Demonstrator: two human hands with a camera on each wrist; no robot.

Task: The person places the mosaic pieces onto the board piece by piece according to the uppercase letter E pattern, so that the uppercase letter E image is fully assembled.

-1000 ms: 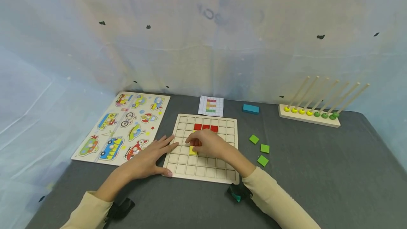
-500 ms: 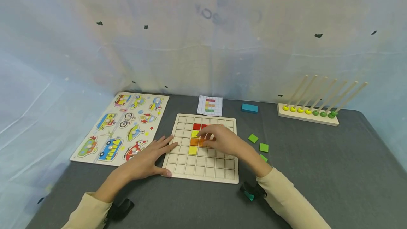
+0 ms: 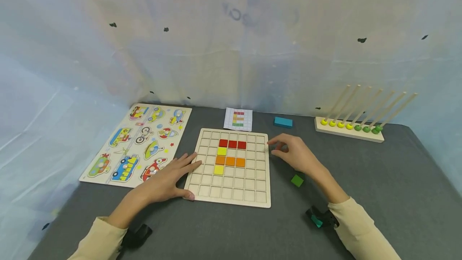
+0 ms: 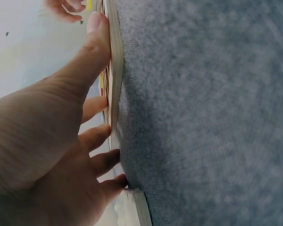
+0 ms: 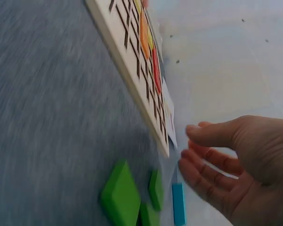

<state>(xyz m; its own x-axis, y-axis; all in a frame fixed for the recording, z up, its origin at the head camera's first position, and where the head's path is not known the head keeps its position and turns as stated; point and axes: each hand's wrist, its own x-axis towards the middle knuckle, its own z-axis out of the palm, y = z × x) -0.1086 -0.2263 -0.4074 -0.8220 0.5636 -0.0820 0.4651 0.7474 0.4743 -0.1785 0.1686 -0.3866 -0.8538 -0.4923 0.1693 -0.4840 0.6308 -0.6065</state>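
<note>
A wooden grid board (image 3: 247, 193) lies on the grey tabletop with square tiles set in its cells. Three red tiles (image 3: 232, 144) form a row, a yellow tile (image 3: 221, 151) sits below the left one, then come three orange tiles (image 3: 230, 161) and another yellow tile (image 3: 218, 169). My left hand (image 3: 164, 181) rests at the board's left side, fingers spread, thumb on its near corner. Just off the board's right edge hovers my right hand (image 3: 294, 153), fingers loosely bent around nothing. Below it are three green tiles (image 5: 120, 195), two of them hidden by the hand in the head view.
A vehicle peg puzzle (image 3: 144, 109) lies left of the board. Behind the board are a printed pattern card (image 3: 231, 119) and a blue block (image 3: 283, 122). At the back right stands a bead abacus (image 3: 348, 132) with tall upright pegs. A pale cloth wall (image 3: 231, 51) closes off the back.
My right hand has moved right, from over the orange tiles to beyond the board's right edge, uncovering the red and orange rows. My left hand stays at the board's left side.
</note>
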